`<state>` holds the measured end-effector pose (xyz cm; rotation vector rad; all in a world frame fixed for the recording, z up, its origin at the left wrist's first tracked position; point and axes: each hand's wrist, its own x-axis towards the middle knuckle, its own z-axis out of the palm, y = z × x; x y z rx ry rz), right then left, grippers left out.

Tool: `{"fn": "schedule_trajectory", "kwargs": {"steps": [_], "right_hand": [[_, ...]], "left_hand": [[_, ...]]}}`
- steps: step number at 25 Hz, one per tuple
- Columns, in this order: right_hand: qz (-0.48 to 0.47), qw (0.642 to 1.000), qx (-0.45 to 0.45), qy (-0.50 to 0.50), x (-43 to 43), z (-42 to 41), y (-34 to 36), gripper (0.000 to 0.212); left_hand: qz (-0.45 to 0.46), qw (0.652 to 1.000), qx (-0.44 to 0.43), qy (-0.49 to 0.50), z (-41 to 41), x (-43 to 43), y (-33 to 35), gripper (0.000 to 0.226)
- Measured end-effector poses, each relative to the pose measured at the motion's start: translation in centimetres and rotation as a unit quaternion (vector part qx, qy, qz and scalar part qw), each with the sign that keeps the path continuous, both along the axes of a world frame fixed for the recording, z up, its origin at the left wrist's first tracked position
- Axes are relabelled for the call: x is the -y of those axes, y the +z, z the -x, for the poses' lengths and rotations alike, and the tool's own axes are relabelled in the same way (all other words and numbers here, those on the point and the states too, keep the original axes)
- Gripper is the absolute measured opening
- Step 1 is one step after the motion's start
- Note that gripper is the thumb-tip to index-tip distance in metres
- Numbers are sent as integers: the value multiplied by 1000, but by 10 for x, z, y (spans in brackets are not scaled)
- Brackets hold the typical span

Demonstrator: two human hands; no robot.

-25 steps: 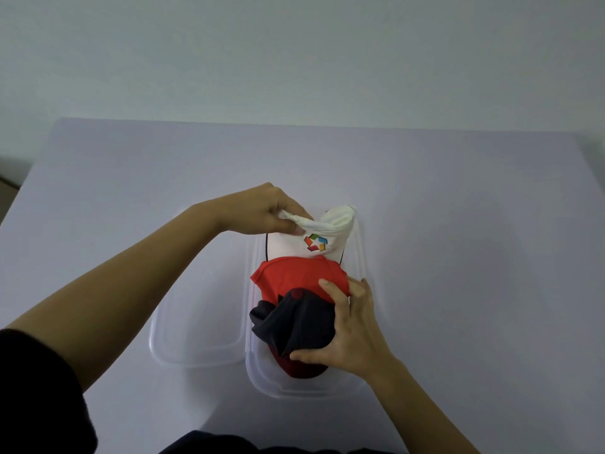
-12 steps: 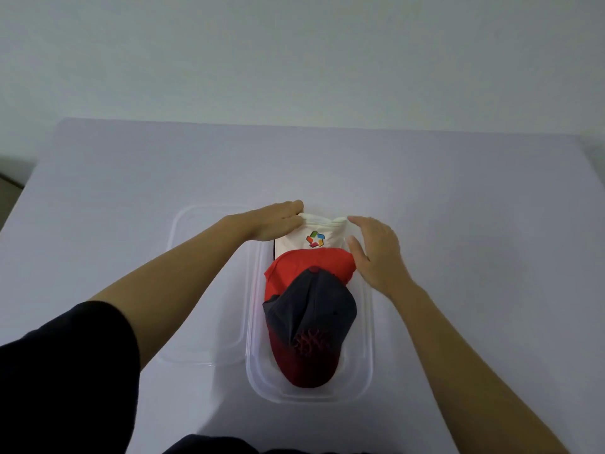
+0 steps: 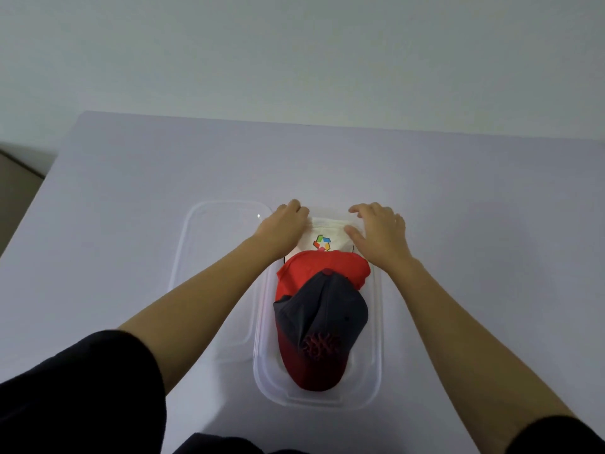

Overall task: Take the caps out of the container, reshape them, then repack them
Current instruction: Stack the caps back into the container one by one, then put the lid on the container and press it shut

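A clear plastic container (image 3: 377, 326) stands in front of me with three caps in it. A white cap (image 3: 327, 228) with a colourful logo lies at the far end. A red cap (image 3: 314, 268) overlaps it, and a dark grey cap with a red brim (image 3: 327, 312) lies nearest me. My left hand (image 3: 282, 228) has its fingers curled onto the white cap's left far edge. My right hand (image 3: 381, 235) rests with fingers spread over the cap's right side, thumb on the fabric.
The container's clear lid (image 3: 212, 257) lies flat just left of it, under my left forearm. Both sit on a pale lilac table (image 3: 474, 224), whose far edge meets a plain wall. My dark sleeves fill the lower corners.
My right hand left the dark cap and moved up to the white cap's right side. My left hand lowered the raised white cap into the container. Both hands have since spread slightly apart.
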<state>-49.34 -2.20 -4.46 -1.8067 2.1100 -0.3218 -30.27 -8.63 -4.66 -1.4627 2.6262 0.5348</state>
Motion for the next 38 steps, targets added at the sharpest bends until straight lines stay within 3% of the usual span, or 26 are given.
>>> {"fn": "schedule_trajectory", "kwargs": {"steps": [2, 4, 6, 10, 13, 17, 19, 22, 24, 26, 28, 30, 34, 36, 38], "right_hand": [[31, 998, 49, -34, -22, 10, 11, 29], [-71, 996, 56, -3, -43, 15, 14, 40], [-171, 984, 22, 45, -60, 10, 10, 45], [-84, 995, -18, 47, -61, 0, 11, 52], [-56, 997, -44, 26, -43, -7, 10, 44], [-126, 985, -116, 24, -23, -17, 2, 46], [-74, 989, -128, 26, -23, -14, 5, 43], [47, 998, 31, -17, -46, -2, 21, 31], [-17, 991, 129, -18, -73, 4, 26, 27], [-176, 970, 166, 20, -98, -5, 22, 35], [-221, 959, 174, 38, -108, -18, 18, 34], [-191, 974, 123, 30, -106, -23, 17, 24], [-177, 983, -41, 8, -107, -22, 21, 30], [-183, 979, -86, -5, -108, -28, 16, 35], [-115, 989, -95, -18, -109, -33, 8, 33]], "left_hand": [[30, 996, -74, 52, -10, -16, 10, 22], [-71, 988, -100, 97, -19, -33, 17, 30], [-190, 975, -68, 97, -23, -47, 22, 37], [-258, 948, -137, 126, -30, -49, 32, 16], [-188, 960, -129, 159, -28, -43, 30, 14], [-77, 981, -9, 178, -9, -39, 9, 21], [-51, 982, 3, 182, -6, -43, 10, 22], [13, 967, -131, 219, -19, -65, 30, 24], [-41, 955, -193, 223, -31, -90, 42, 23], [-139, 959, -157, 193, -39, -116, 41, 23], [-180, 956, -135, 187, -42, -127, 31, 23], [-172, 958, -141, 182, -43, -123, 20, 25], [-125, 969, -121, 173, -39, -121, -1, 34], [-99, 976, -60, 186, -32, -123, -5, 35], [-33, 976, -52, 210, -25, -132, -5, 34]]}}
